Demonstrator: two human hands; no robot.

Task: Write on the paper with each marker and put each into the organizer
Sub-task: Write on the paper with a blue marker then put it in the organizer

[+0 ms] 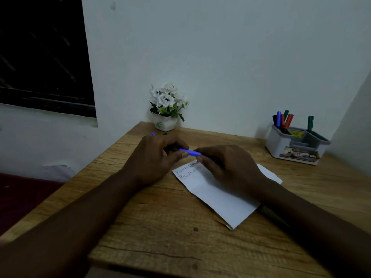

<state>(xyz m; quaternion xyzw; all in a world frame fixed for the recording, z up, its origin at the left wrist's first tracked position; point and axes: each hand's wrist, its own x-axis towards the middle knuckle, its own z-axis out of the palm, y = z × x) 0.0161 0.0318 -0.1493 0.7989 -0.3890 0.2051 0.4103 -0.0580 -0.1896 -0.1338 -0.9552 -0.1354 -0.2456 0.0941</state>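
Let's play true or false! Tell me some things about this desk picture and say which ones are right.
1. The left hand and right hand both hold a blue marker. True.
2. The paper is blank. False: there is writing near its far end.
3. The organizer has markers standing in it. True.
4. The flowers are red. False: they are white.
5. The organizer sits on the paper. False: it stands apart from it, at the far right of the table.

dim bluish indoor light, soft shadows, slight blur, wide-angle edge bending
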